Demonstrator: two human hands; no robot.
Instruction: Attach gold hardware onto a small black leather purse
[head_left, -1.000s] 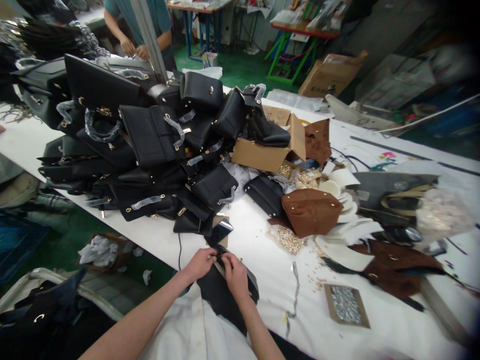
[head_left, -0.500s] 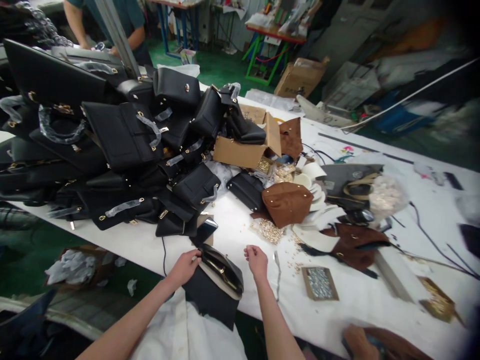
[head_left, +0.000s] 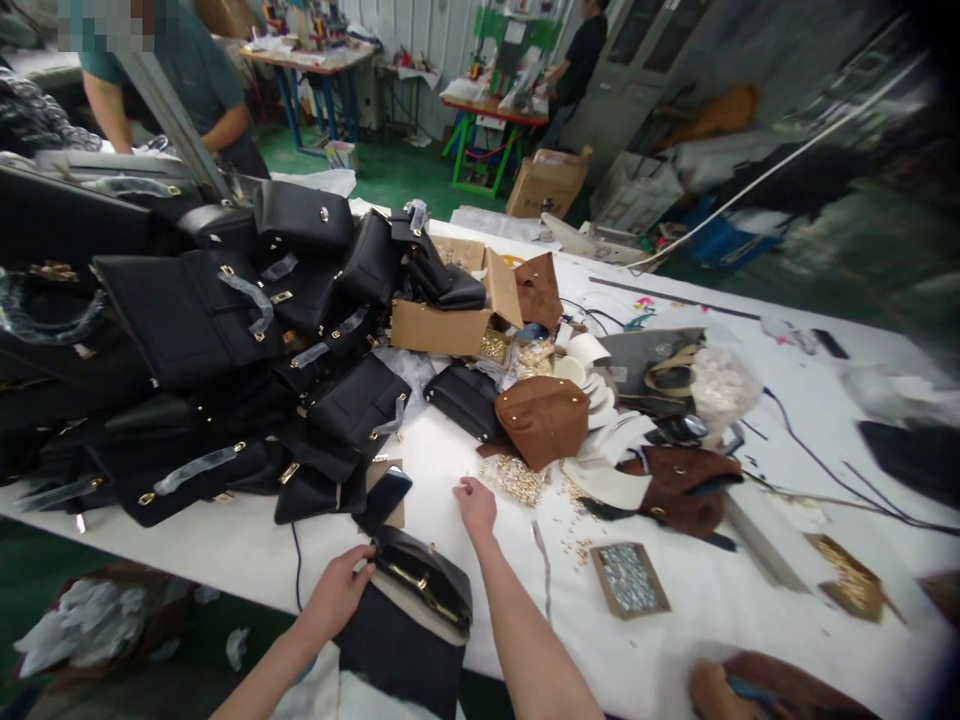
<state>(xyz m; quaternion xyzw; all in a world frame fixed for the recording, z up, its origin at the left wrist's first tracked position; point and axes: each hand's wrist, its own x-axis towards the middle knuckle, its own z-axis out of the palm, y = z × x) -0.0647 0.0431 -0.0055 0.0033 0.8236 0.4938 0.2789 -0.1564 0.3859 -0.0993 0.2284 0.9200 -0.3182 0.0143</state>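
An open black handbag (head_left: 424, 585) lies at the table's near edge, its flap hanging toward me and a gold-coloured strip showing inside. My left hand (head_left: 339, 590) pinches the left end of its rim between thumb and fingers. Beyond the bag, over the white tabletop, is my right hand (head_left: 478, 508), fingers curled together; anything between the fingertips is too small to make out. Just past it, a heap of small gold studs (head_left: 517, 478) sits beside a brown suede bag (head_left: 544, 418). A dark phone (head_left: 386, 497) lies beyond my left hand.
Black handbags (head_left: 195, 320) are piled high on the left. A cardboard box of silver hardware (head_left: 630, 578) sits at right, with a gold-filled box (head_left: 847, 578) farther over. Another person's hand (head_left: 716, 690) holds brown material at lower right. Other people stand beyond the table.
The view has tilted up and shifted right. My right hand has moved farther from the bag, across the table toward the gold studs. My left hand stays on the bag's rim.
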